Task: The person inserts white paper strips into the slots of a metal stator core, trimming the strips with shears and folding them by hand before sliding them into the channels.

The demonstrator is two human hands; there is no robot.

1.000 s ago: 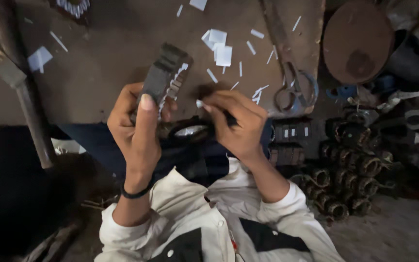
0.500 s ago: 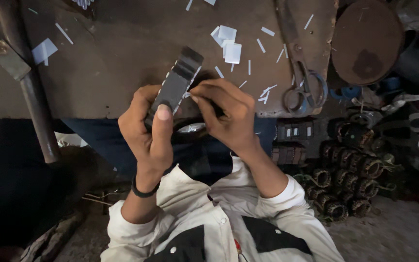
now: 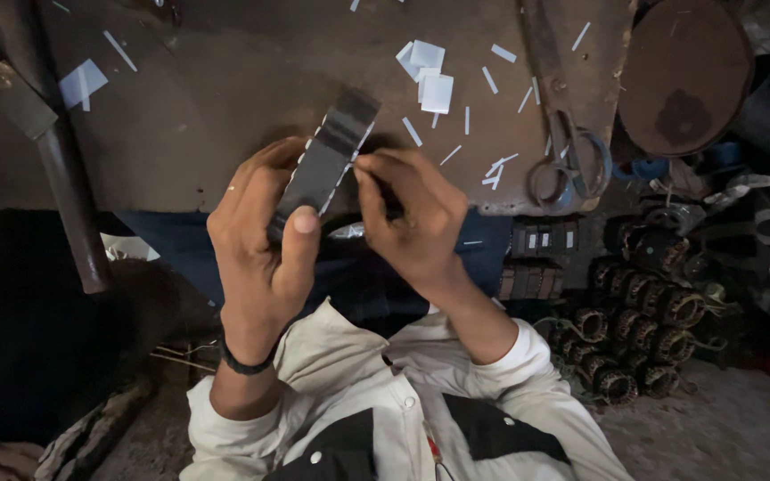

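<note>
Both hands meet over the near edge of the worn brown metal table (image 3: 225,107). Left hand (image 3: 256,236) is wrapped around a dark, slotted, curved metal core piece (image 3: 327,160), thumb pressed up its near face and fingers curled behind, so the piece stands tilted, top end leaning away to the right. Right hand (image 3: 412,223) is pinched at the piece's right edge, thumb and forefinger closed on what looks like a thin white paper strip going into a slot; the strip itself is too small to make out surely.

To do this step well, I judge the left grip should stay firm and low, leaving the slots bare. The right pinch wants to sit close to the slot mouth, so the thin strip does not buckle, and to push along the slot's line, not across it.

Beyond the right hand, 3 small white paper squares (image 3: 428,76) lie among scattered white slivers. Further right rest rusty steel scissors (image 3: 568,165), and below them, off the table, a heap of dark copper-wound coils (image 3: 643,312).
</note>
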